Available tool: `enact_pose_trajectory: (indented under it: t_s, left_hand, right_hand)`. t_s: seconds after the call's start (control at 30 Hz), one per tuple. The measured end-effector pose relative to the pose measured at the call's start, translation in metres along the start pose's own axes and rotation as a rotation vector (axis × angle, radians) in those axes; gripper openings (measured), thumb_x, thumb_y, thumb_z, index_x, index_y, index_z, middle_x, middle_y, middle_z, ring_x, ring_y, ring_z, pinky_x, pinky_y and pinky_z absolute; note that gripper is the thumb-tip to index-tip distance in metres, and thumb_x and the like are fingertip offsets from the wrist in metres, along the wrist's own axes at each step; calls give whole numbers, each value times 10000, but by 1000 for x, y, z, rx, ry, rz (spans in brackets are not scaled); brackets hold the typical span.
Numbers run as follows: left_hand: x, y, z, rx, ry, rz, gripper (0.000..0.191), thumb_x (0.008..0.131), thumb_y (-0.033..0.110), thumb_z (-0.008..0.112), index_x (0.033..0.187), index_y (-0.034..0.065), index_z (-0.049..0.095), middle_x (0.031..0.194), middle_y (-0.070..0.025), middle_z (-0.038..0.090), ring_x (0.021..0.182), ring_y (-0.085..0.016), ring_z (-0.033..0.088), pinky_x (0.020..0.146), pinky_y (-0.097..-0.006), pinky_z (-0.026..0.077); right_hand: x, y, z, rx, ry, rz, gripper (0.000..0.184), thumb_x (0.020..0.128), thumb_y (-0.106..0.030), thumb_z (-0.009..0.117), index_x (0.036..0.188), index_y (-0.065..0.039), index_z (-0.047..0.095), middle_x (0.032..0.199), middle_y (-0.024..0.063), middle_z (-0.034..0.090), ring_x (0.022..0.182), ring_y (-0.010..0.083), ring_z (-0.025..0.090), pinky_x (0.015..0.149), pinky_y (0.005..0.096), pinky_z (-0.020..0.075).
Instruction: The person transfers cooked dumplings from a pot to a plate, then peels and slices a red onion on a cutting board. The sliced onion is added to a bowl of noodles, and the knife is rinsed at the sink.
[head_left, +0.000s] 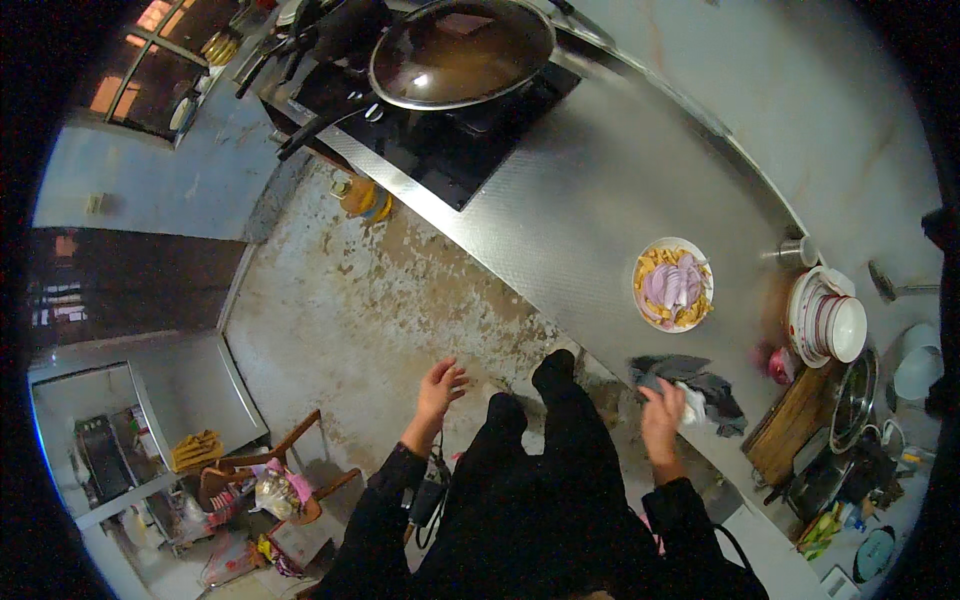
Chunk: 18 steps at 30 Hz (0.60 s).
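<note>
My left hand (440, 391) hangs over the floor with loosely bent fingers and nothing in them. At the counter's front edge, my right hand (661, 420) is beside a crumpled dark grey cloth (686, 367) and a white cloth or tissue (693, 405). Its fingers are apart and slightly blurred; whether they touch the cloth is unclear. Farther along the steel counter (585, 202) lies a white plate (654, 323), heaped with yellow-brown pieces (649, 270) and topped by sliced purple onion (673, 285).
A glass-lidded pan (465, 56) sits on the black hob (450, 161), a long handle (319, 131) jutting past the edge. Stacked bowls (846, 330), a wooden cutting board (787, 405) and a steel cup (798, 253) line the wall. A wooden chair (279, 442) with bags stands lower left.
</note>
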<state>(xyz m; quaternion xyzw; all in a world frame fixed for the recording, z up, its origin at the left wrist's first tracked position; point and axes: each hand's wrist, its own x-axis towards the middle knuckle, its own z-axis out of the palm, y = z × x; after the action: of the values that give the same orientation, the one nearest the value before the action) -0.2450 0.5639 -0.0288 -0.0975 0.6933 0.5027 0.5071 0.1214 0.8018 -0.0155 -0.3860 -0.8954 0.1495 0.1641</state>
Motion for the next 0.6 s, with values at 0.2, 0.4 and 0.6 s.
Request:
enact_pose_trajectory:
  t_s: [0.2, 0.4, 0.6]
  left_hand:
    - [-50, -53, -84, -62, 124, 41, 387, 996, 205, 497, 1357, 68, 456, 1158, -112, 616, 1017, -244, 637, 810, -378, 533]
    - [-126, -106, -150, -134, 276, 34, 377, 997, 209, 511, 1343, 64, 471, 1137, -107, 624, 1006, -266, 652, 821, -395, 539]
    - [-147, -133, -182, -162, 301, -56, 361, 988, 204, 524, 1316, 59, 490, 1070, -78, 642, 957, -262, 665, 749, -362, 546]
  right_hand:
    - [147, -111, 62, 249, 213, -105, 347, 757, 66, 598, 1037, -108, 706, 1175, 153, 591, 1050, 366, 527, 914, 440, 433]
    - [291, -196, 177, -12, -95, -113, 481, 860, -272, 618, 1323, -165, 542, 1427, 110, 447, 1326, 376, 367, 999, 608, 342]
    - [212, -194, 196, -213, -55, -319, 410, 892, -277, 574, 1278, -140, 581, 1518, 25, 327, 1371, 318, 302, 1031, 553, 317]
